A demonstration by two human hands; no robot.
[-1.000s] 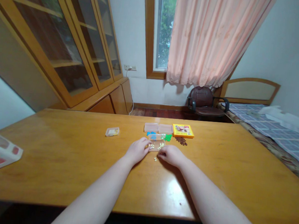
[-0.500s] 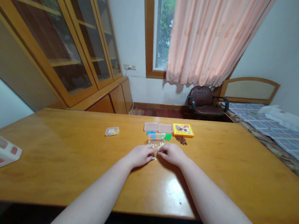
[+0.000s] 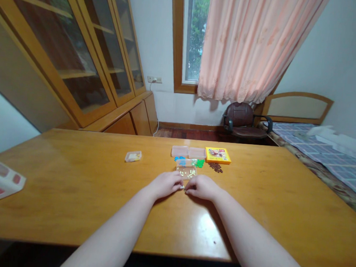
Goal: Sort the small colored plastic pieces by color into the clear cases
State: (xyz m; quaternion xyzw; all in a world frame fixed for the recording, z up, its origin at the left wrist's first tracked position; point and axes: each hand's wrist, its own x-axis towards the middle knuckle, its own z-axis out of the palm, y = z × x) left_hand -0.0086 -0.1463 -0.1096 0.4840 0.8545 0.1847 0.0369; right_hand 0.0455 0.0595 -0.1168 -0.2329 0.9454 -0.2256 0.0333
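Observation:
My left hand rests on the table with thumb and fingertips drawn together in a pinch. Facing it, almost fingertip to fingertip, my right hand is pinched too. A tiny pale speck shows between the two hands, but what either one grips is too small to make out. Just beyond the fingers lies a clear plastic box with several small cream-coloured pieces in it. Behind that box are a pile of blue pieces and a pile of green pieces. Brown pieces lie to the right.
Two clear plastic trays stand side by side at the back, beside a yellow box. Another small clear container sits further left. A white plastic holder stands at the table's left edge. An office chair is beyond the table.
My right hand has shifted slightly down and towards me, its fingertips now lower beside the left ones. More of the cream pieces in the clear box show. My left hand has barely moved.

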